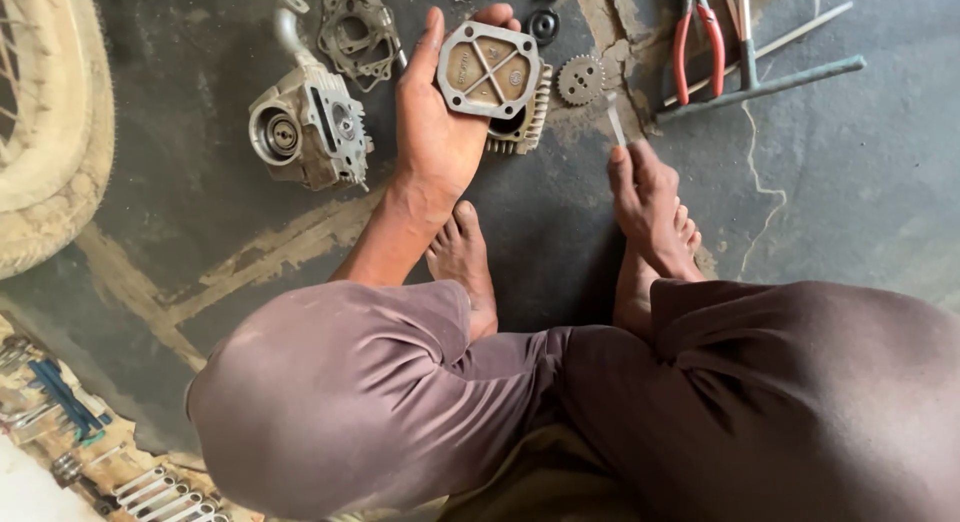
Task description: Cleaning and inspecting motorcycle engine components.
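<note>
Presently, a square metal cover plate (488, 70) is clasped in the left hand (437, 122), fingers wrapped round its edges, above a finned cylinder block (522, 122) lying on the floor (850, 182). A thin flat metal strip (614, 120) is pinched in the right hand (648, 197), the grip closed on its lower end. A cylinder head (305, 122) lies left of the hand, a gasket (355, 27) beyond it, a small sprocket (581, 79) and red-handled pliers (697, 42) to the right. The cover could be dropped onto the fins if the hold loosens, and grit from the dusty floor could be carried onto its mating face.
</note>
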